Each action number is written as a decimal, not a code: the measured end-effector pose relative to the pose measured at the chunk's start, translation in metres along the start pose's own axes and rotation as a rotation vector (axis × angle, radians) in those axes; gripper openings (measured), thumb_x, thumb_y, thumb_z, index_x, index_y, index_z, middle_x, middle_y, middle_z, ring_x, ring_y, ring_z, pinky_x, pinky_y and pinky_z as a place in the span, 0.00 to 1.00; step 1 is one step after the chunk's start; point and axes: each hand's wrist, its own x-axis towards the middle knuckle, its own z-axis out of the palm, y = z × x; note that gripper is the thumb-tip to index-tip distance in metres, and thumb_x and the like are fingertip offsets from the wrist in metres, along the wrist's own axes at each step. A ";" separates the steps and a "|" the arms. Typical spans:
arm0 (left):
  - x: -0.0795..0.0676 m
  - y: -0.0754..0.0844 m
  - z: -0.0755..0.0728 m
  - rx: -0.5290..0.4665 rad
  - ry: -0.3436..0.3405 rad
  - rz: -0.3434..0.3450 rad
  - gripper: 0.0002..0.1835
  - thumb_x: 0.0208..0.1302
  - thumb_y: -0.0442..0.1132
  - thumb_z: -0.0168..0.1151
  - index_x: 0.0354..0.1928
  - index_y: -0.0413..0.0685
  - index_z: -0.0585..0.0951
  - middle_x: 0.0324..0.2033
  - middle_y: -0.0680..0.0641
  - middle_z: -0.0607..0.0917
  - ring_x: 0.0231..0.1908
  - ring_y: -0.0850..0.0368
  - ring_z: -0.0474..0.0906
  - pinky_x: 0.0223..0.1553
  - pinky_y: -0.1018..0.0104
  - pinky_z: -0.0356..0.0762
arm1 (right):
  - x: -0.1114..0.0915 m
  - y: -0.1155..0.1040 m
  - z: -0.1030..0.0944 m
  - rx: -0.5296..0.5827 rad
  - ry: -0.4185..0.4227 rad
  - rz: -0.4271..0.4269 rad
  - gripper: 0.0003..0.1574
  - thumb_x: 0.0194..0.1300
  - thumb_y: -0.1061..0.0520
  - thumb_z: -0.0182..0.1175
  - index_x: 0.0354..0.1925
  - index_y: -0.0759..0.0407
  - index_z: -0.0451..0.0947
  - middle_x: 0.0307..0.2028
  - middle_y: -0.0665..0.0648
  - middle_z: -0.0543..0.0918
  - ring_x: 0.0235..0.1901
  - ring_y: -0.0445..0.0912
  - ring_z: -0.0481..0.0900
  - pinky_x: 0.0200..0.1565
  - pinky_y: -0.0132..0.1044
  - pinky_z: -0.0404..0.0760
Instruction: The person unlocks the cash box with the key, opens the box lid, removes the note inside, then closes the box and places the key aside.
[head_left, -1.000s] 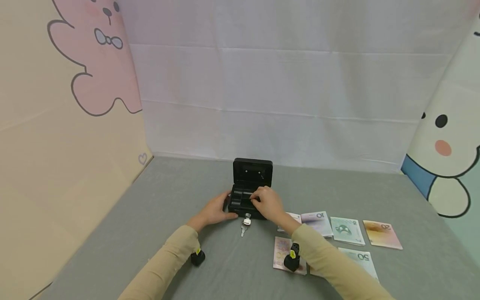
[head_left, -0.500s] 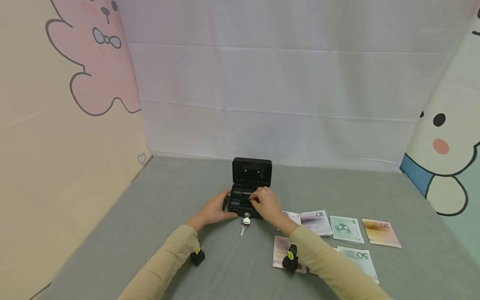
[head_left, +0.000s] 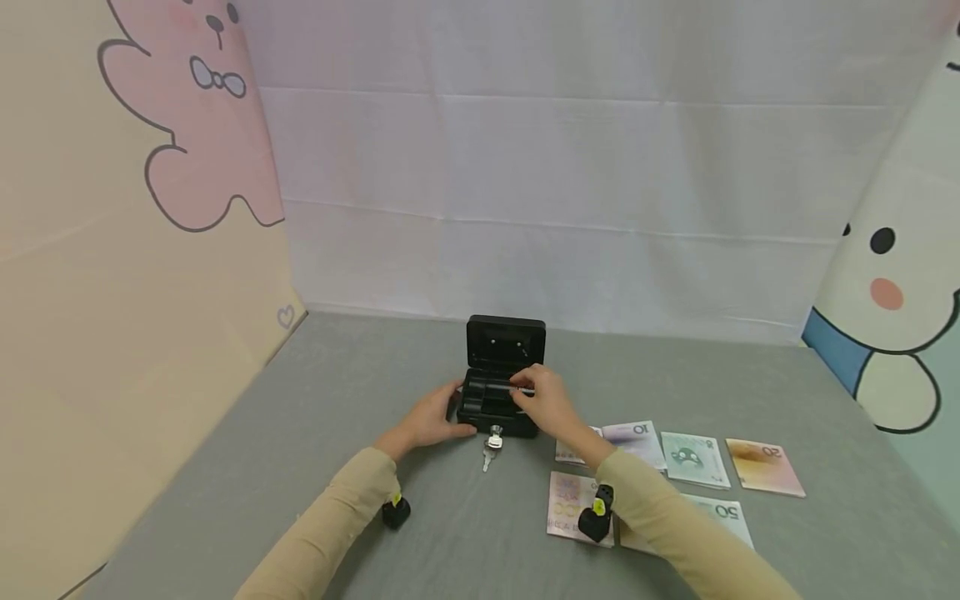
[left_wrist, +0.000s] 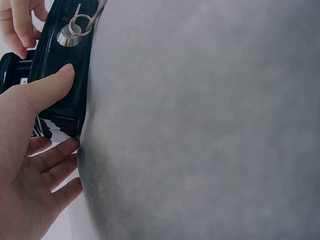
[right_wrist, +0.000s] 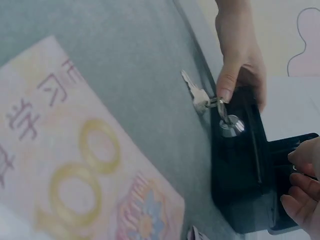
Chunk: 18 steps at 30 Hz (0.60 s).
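A black cash box (head_left: 498, 423) stands on the grey tabletop with its lid (head_left: 506, 342) raised. Dark compartments show inside it. My left hand (head_left: 429, 419) holds the box's left front corner, the thumb on the front face and the other fingers by the end wall. Over the box's right side, my right hand (head_left: 550, 403) pinches a thin silvery bar (head_left: 522, 389), apparently a handle in the box; the fingers hide part of it. A key (right_wrist: 195, 92) hangs by a ring from the lock (right_wrist: 232, 126) on the front.
Right of the box lie several stacks of play banknotes: a purple 10 (head_left: 634, 445), a green stack (head_left: 693, 460), an orange 20 (head_left: 765, 467), a green 50 (head_left: 723, 518) and a pink 100 (head_left: 567, 506). The right sleeve (head_left: 675, 521) partly covers some. A white cloth wall (head_left: 480, 183) stands behind.
My right hand has shifted slightly up and to the right, and the thin silvery bar now shows at its fingertips. The left hand and the box have stayed in place.
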 end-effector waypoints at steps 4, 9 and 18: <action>0.001 0.001 -0.003 -0.009 -0.013 0.003 0.44 0.45 0.46 0.71 0.62 0.36 0.63 0.46 0.41 0.78 0.48 0.48 0.73 0.51 0.53 0.68 | 0.000 0.004 -0.008 0.021 0.039 0.008 0.12 0.53 0.65 0.63 0.38 0.66 0.79 0.33 0.59 0.79 0.34 0.51 0.77 0.37 0.44 0.76; 0.003 0.000 -0.007 -0.037 -0.021 0.011 0.45 0.44 0.46 0.71 0.62 0.34 0.62 0.46 0.41 0.78 0.49 0.47 0.72 0.53 0.52 0.67 | 0.000 0.011 -0.015 0.043 0.069 0.037 0.15 0.51 0.66 0.64 0.40 0.70 0.78 0.36 0.63 0.80 0.37 0.54 0.77 0.37 0.45 0.76; 0.004 0.004 -0.023 -0.047 -0.055 -0.056 0.47 0.48 0.53 0.67 0.66 0.38 0.59 0.58 0.38 0.70 0.57 0.44 0.66 0.55 0.49 0.65 | 0.002 0.022 -0.028 0.051 0.081 0.100 0.21 0.52 0.65 0.63 0.45 0.73 0.74 0.40 0.68 0.79 0.39 0.58 0.76 0.39 0.47 0.76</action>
